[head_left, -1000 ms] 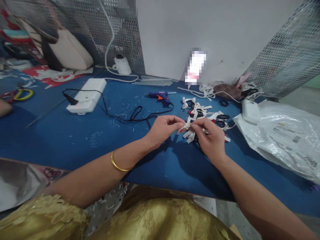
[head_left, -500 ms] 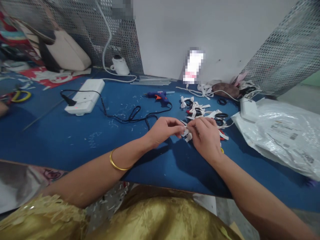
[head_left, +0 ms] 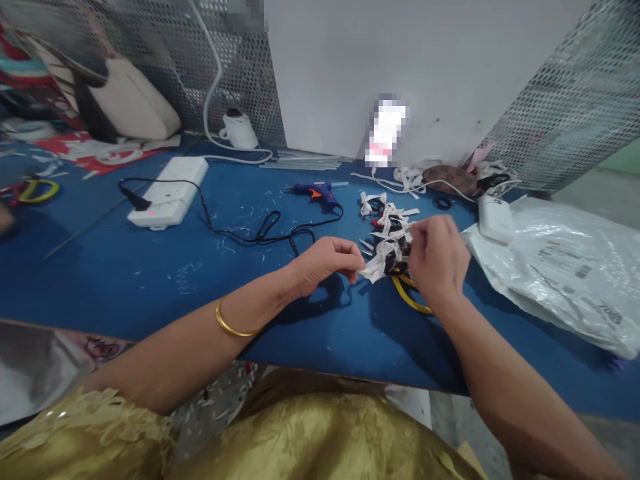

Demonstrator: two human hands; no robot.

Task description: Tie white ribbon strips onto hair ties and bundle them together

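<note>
My left hand (head_left: 334,261) is closed in a pinch on one end of a white ribbon (head_left: 384,257), which looks tied in a bow with dark material under it. Opposite, my right hand (head_left: 440,259) pinches at the ribbon's other side, its fingertips higher and further right. Beneath the ribbon lie scissors with yellow handles (head_left: 414,305), their blades poking out to the left. Behind it rests a cluster of white ribbon bows (head_left: 373,203) with black bands, partly hidden by my right hand.
A blue glue gun (head_left: 320,192) lies beyond my hands, its black cord running to a white power strip (head_left: 173,193). Glue sticks (head_left: 305,161) lie near the wall. A lit phone (head_left: 387,130) leans there. A plastic parcel (head_left: 565,267) is at right. Another person's hand (head_left: 5,219) shows far left.
My hands have moved apart from their pinch together. The right one went right and up, and the ribbon bow and the yellow scissor handles now show between them.
</note>
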